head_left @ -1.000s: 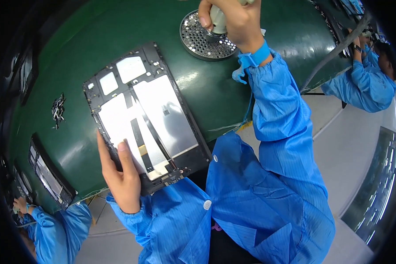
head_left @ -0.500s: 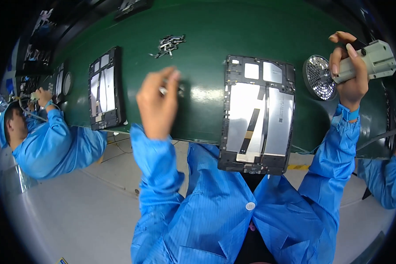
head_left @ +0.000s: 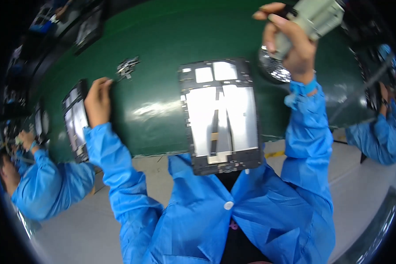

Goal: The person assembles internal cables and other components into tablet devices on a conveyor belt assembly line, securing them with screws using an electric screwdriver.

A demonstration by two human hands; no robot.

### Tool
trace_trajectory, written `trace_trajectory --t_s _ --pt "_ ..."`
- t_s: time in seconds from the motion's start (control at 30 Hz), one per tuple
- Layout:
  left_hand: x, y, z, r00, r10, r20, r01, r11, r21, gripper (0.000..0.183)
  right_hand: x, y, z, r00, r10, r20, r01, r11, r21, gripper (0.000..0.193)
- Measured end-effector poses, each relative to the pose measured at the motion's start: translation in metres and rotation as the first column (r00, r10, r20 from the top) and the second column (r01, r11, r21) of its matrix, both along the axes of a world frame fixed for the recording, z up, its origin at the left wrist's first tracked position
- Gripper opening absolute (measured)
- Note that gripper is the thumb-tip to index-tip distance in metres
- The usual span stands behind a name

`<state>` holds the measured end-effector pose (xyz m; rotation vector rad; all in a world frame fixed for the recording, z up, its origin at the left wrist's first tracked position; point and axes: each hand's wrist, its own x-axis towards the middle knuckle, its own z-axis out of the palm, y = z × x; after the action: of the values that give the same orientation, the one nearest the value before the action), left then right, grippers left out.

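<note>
Screen-down, or so it seems, an opened tablet lies in front of me with its silver inner plates and ribbon cable exposed, reaching past the table's near edge. My right hand is closed around a pale green-grey power tool, resembling an electric screwdriver. Its narrow end is over a round dish of shiny small parts, partly hidden by the hand. To the left, my left hand overlaps the right edge of a second opened tablet. The fingers are bent together; what they hold, if anything, does not show.
Small dark and silver parts lie in a heap on the green table. Another dark device sits at the far left. A co-worker in blue works at left; another blue sleeve shows at right.
The view has shifted, so table items appear farther left. My left hand has moved left to the second tablet. My right hand, still on the tool, has moved slightly farther over the dish.
</note>
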<state>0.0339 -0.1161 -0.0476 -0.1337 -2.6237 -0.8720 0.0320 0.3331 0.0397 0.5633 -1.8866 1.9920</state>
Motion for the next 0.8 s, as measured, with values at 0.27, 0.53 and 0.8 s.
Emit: trace_trajectory --t_s 0.27,0.53,0.8 --pt "-0.008 0.080 0.037 0.996 -0.079 -0.034 0.080 0.695 0.715 0.029 0.009 -0.020 0.008 0.991 -0.066 0.117 0.083 0.986 -0.142 0.025" --pt "-0.029 0.129 0.020 0.797 -0.584 0.152 0.353 0.655 0.668 0.025 -0.002 -0.036 -0.004 0.996 -0.055 -0.064 0.057 0.998 0.034 0.032" --pt "-0.027 0.137 0.007 0.749 -0.609 0.262 0.393 0.726 0.564 0.025 -0.005 -0.044 -0.007 1.000 -0.015 0.023 0.016 0.998 -0.066 0.027"
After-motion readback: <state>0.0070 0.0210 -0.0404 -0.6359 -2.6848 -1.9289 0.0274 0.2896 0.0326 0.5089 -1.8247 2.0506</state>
